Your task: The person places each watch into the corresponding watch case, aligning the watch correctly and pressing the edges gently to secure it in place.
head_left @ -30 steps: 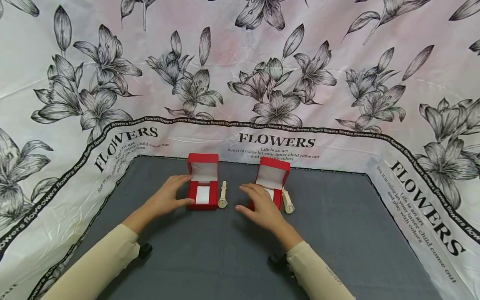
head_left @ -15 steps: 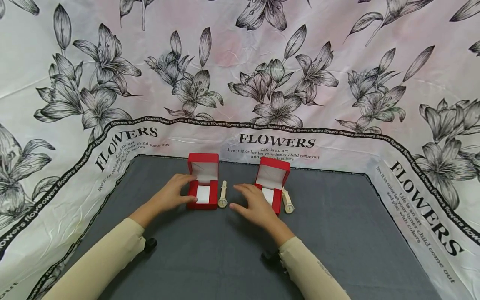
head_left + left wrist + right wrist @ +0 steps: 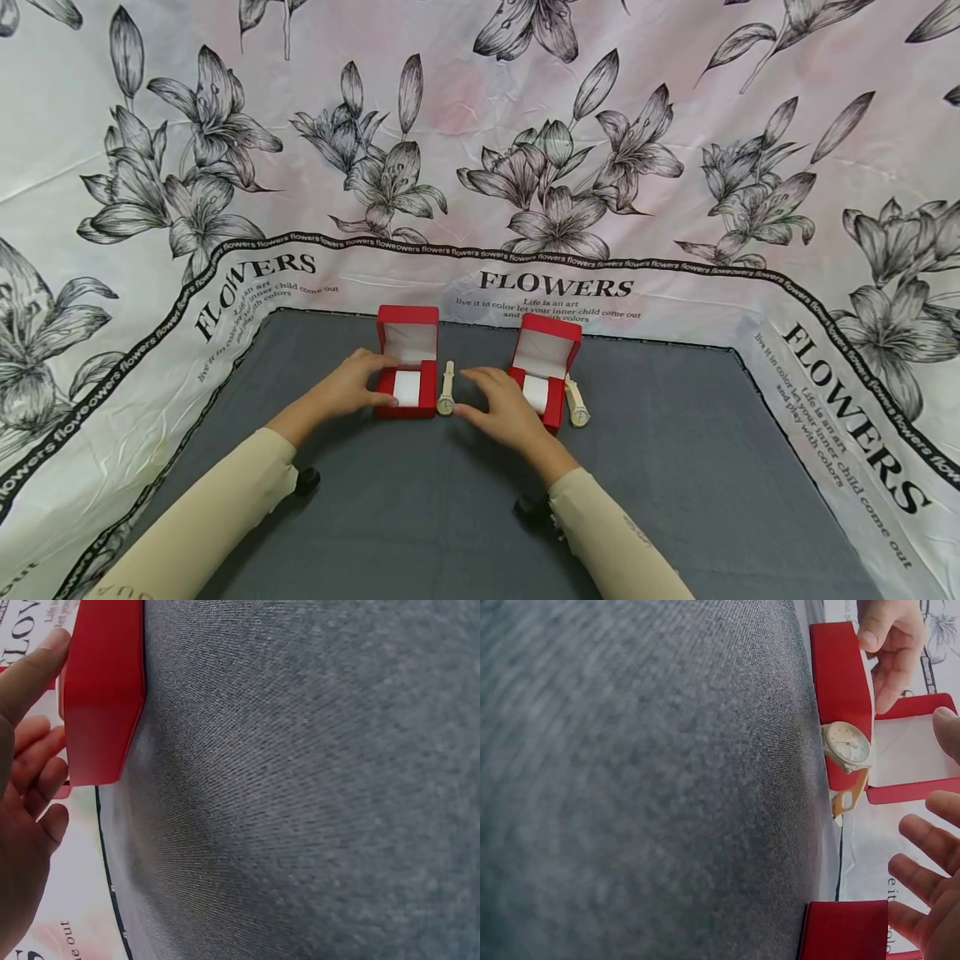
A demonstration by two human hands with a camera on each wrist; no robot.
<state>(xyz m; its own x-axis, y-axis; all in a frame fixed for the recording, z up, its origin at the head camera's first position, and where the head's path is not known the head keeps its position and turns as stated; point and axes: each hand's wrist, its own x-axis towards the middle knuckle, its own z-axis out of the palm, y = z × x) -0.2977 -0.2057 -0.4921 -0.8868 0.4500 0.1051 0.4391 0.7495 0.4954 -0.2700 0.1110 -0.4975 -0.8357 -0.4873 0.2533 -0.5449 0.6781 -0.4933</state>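
both arms wear long, close-fitting sleeves of a pale beige, cream-like cloth, plain and smooth, each ending at the wrist. the left sleeve point(image 3: 202, 525) shows faint pale lettering near the near edge of the picture; the right sleeve point(image 3: 611, 542) bears a small faint marking partway along the forearm, too small to read. a small black device point(image 3: 306, 481) sits under the left wrist, and another black device point(image 3: 532, 512) under the right wrist. the left hand point(image 3: 348, 390) and the right hand point(image 3: 502, 408) are bare, without rings or gloves.
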